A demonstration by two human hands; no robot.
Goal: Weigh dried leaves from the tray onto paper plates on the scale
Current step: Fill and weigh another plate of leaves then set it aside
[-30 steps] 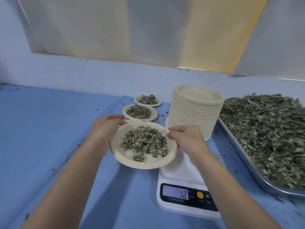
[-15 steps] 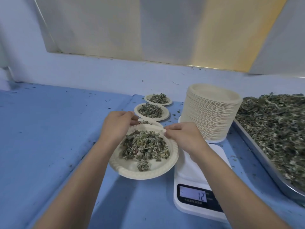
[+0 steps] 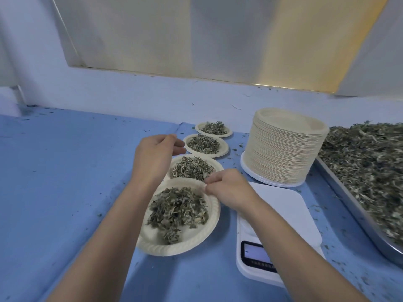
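Note:
A paper plate [image 3: 196,238] heaped with dried leaves [image 3: 176,210] lies on the blue table, left of the white scale [image 3: 281,210]. My right hand [image 3: 229,190] pinches the plate's far right rim. My left hand [image 3: 156,155] hovers over the far left rim with its fingers relaxed, holding nothing. The scale's platform is bare, and my right forearm covers part of its display. The metal tray [image 3: 349,205] piled with dried leaves [image 3: 366,162] stands to the right of the scale.
Three more filled plates run away from me in a row: one [image 3: 218,165] just behind the near plate, then a second [image 3: 224,149] and a third [image 3: 227,132]. A tall stack of empty plates [image 3: 283,149] stands behind the scale. Leaf crumbs dot the table.
The filled plate has travelled left off the scale and down onto the table, at the near end of the row. My left hand has let go of its rim; my right still pinches it.

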